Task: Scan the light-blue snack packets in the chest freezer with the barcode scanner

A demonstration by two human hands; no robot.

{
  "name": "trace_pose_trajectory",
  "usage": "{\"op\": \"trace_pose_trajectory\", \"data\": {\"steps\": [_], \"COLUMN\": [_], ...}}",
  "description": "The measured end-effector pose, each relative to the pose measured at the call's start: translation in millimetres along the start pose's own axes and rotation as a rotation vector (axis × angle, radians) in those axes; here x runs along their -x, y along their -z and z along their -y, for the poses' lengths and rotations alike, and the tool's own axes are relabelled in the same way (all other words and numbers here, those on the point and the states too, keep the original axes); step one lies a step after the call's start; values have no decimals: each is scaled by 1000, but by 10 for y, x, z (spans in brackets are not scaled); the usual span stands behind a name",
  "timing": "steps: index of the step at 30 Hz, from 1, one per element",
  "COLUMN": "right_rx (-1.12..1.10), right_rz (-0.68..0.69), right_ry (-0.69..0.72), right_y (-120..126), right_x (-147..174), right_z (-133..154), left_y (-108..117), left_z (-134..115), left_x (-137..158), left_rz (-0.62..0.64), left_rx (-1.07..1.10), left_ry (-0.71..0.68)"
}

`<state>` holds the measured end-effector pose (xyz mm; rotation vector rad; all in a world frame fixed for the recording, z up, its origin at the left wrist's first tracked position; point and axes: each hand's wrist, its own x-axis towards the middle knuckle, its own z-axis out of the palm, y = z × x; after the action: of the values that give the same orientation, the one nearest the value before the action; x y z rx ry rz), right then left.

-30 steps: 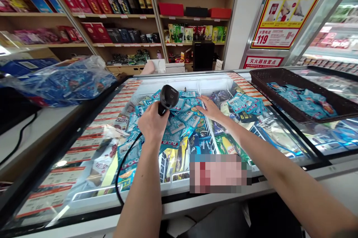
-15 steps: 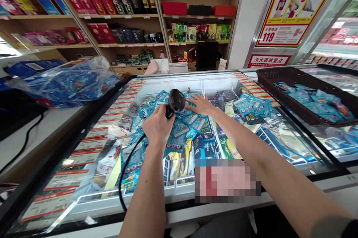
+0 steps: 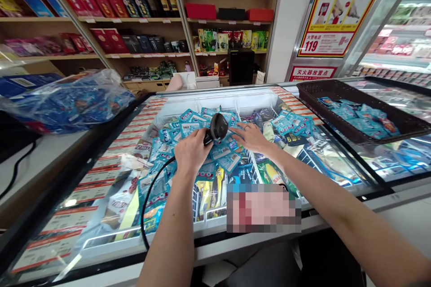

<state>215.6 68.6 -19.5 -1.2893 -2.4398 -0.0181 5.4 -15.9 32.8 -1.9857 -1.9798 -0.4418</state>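
Note:
My left hand (image 3: 191, 151) is wrapped round the handle of a black corded barcode scanner (image 3: 218, 127), whose head tilts over the freezer. Its black cable (image 3: 153, 183) loops down past my left forearm. Beneath the scanner lies a heap of flat blue ice-cream packets (image 3: 229, 157) with white barcode labels. My right hand (image 3: 252, 137) is spread palm down at the right edge of the heap, fingers apart and fingertips at the packets. More blue packets (image 3: 292, 123) lie in the compartment to the right. Yellow-wrapped ice creams (image 3: 212, 188) stand in front of the heap.
A brown basket (image 3: 336, 118) with blue packets rests on the glass lid at right. White wire dividers (image 3: 253, 172) split the freezer. At left is a clear bag of blue packages (image 3: 74, 103). Stocked shelves (image 3: 141, 56) stand behind. A pixelated patch covers part of the front edge.
My right hand has drawn slightly back toward me, off the middle of the heap. The scanner has shifted slightly right relative to the packets. The whole view has turned a little right.

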Motion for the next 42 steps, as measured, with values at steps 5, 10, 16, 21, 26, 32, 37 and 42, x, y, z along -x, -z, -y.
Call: {"op": "trace_pose_trajectory", "data": {"steps": [5,10,16,21,26,32,37,42], "right_rx": [-26,-4,-19,-40,52,-163,-326,-503], "right_rz": [-31,-140,-158,-164,-168,-291,-355,-417], "right_ry": [-13,-158,-234,-125,-142,-336,-369,-365], "right_y": [73,28,-94,21,138,148,131,109], "right_x": [173,206,163,279,531,604,568,559], "right_z": [-204,-316,-361,-435,-556,-683,-746,-819], "left_y": [-21,-36,-40,-55,-87,-107,-108,-127], "left_z": [-27,-65,-123,-158,-183,-212,-242,-276], "left_x": [-11,-10,10,19,21,27,37,47], "left_rz": [-20,-79,-72,-42,-72,-67,-65,-82], "left_rx": [24,45,50,48,46,57,65,114], "left_ry": [-43,-89,-143,-179,-232,-262,-269,-266]}}
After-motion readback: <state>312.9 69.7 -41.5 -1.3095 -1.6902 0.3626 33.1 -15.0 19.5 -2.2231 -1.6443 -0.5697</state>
